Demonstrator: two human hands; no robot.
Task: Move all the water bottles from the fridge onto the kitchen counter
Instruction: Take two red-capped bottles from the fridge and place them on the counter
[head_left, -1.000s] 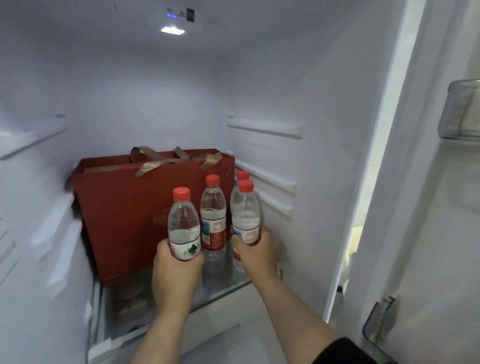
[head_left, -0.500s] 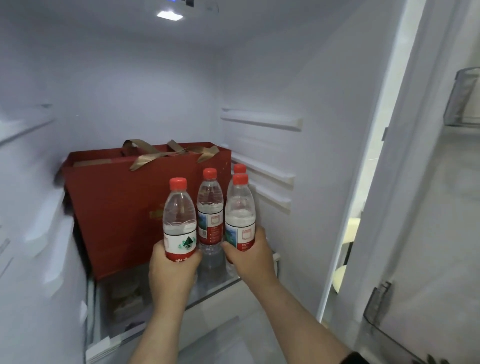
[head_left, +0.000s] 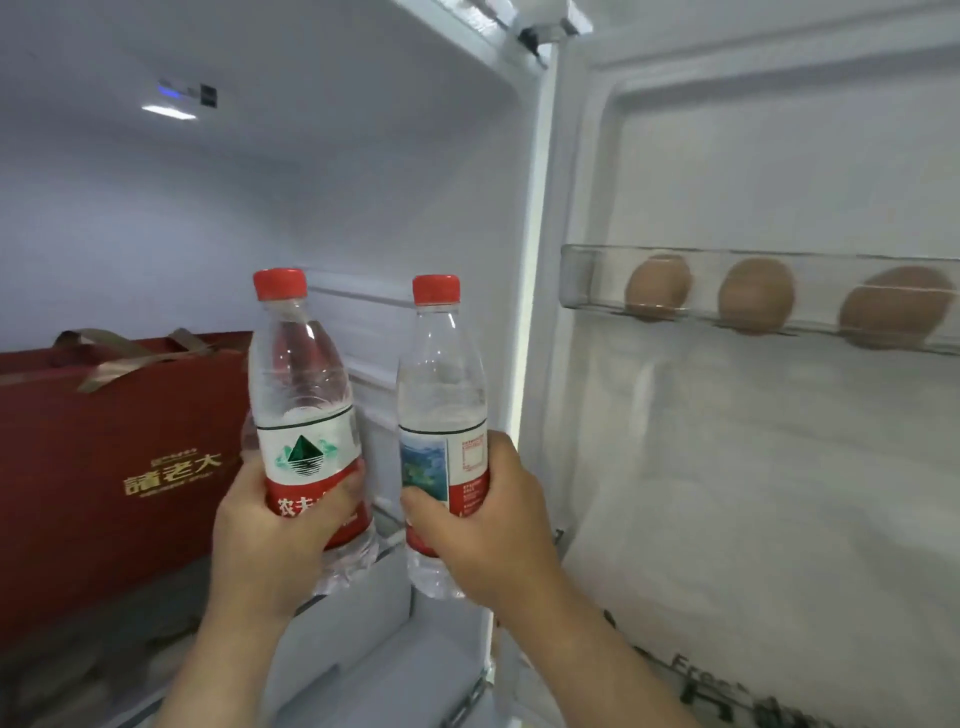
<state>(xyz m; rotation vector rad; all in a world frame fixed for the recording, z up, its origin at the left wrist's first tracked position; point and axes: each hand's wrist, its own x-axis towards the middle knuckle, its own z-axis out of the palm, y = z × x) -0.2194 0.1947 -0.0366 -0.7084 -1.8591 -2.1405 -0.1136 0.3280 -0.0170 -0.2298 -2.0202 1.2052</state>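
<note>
Red gift bag (head_left: 119, 467), with gold lettering and ribbon handles, stands at the left inside the fridge (head_left: 363, 182).

Left hand (head_left: 270, 535) is wrapped round the lower label of the left bottle (head_left: 306, 415), fingers curled across its front. The bottle is upright, red cap on, held in the air before the open compartment.

Just beside it and not touching is the right bottle (head_left: 441, 415), likewise upright and capped. The right hand (head_left: 483, 530) grips it at the label, thumb on the near side.

At the right, the open door carries a clear door shelf (head_left: 592, 280) holding three brown eggs (head_left: 657, 291).
</note>
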